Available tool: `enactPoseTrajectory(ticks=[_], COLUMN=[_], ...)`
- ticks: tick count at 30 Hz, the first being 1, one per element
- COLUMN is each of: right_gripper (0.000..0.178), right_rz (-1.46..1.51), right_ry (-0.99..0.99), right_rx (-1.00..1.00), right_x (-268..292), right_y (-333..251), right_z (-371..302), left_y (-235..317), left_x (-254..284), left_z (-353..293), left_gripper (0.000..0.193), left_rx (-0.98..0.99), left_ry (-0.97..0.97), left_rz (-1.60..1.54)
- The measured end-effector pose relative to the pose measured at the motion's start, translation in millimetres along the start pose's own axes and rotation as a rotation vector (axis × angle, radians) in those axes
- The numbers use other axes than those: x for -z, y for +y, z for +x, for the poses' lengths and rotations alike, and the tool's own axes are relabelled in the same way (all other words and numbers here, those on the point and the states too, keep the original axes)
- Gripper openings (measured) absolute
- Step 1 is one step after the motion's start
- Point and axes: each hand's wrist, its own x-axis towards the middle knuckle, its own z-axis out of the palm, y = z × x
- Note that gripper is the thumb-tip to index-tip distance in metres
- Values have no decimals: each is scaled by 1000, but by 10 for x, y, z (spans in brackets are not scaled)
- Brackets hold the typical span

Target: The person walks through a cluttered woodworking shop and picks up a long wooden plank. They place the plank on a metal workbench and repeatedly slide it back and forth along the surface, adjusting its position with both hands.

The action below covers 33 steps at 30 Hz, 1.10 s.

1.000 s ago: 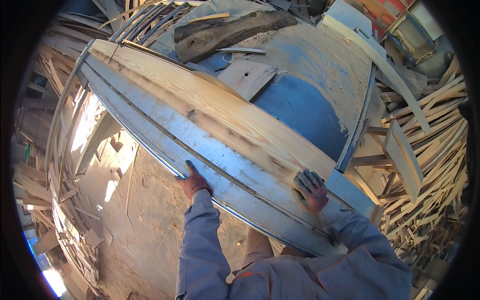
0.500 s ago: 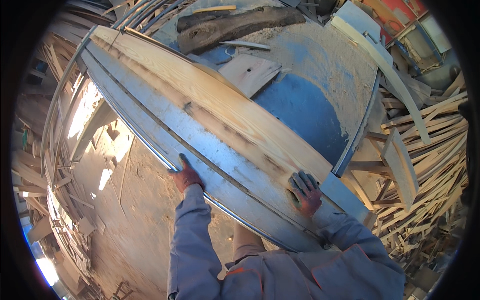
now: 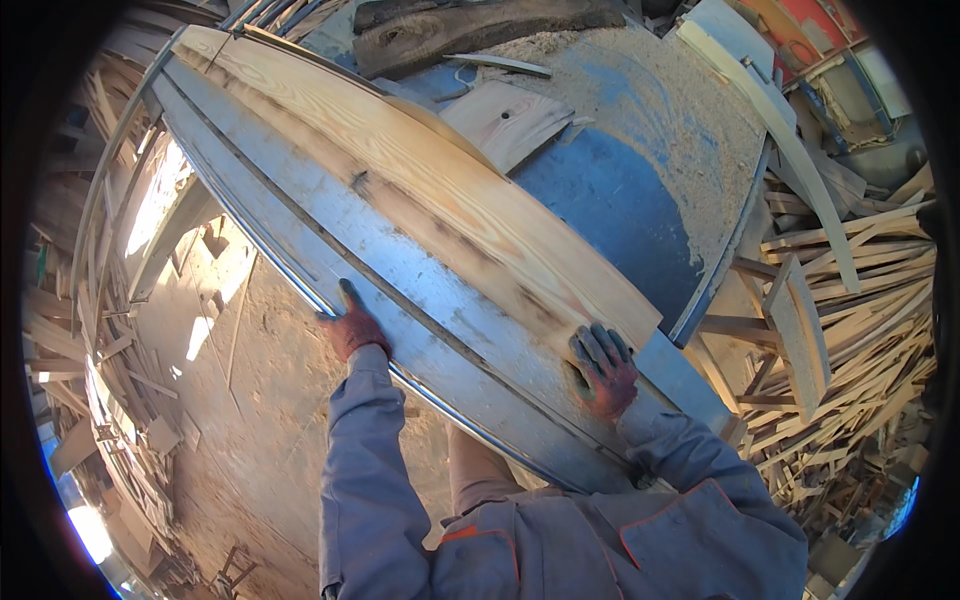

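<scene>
A long pale plank (image 3: 440, 190) with dark, bark-stained edging lies lengthwise on a grey metal machine table (image 3: 400, 285), which has a slot along it. My right hand (image 3: 605, 372), in a dark-coated, reddish work glove, rests on the plank's near right end with its fingers stretched out. At the table's near edge, my left hand (image 3: 355, 328), gloved alike, curls round the metal rim, its thumb lying on top. The left fingers are partly hidden by the edge.
Beyond the plank stands a blue surface (image 3: 600, 210) strewn with sawdust, holding a board with a hole (image 3: 505, 120) and a rough bark-edged slab (image 3: 470, 38). Piles of wood strips (image 3: 850, 330) crowd the right; more offcuts (image 3: 120, 440) lie left. A curved strip (image 3: 800, 165) leans at right.
The whole view has shifted a little, so plank and table sit slightly higher. Both hands keep nearly the same places on the table edge and plank.
</scene>
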Motion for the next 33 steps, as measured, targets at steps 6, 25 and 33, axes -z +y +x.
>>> enactPoseTrajectory(ticks=[6, 25, 33], right_gripper=[59, 61, 59], right_rz=[-10, -7, -41], right_ry=[33, 50, 82], right_rx=[15, 22, 25], right_x=[-48, -132, -196], right_y=[-2, -93, -144], right_z=[94, 454, 653], left_y=[75, 283, 296], left_x=[11, 43, -19], left_z=[65, 347, 595], left_gripper=[114, 123, 124], left_rx=[0, 12, -86], left_ry=[-1, -9, -27], left_rz=[11, 49, 48])
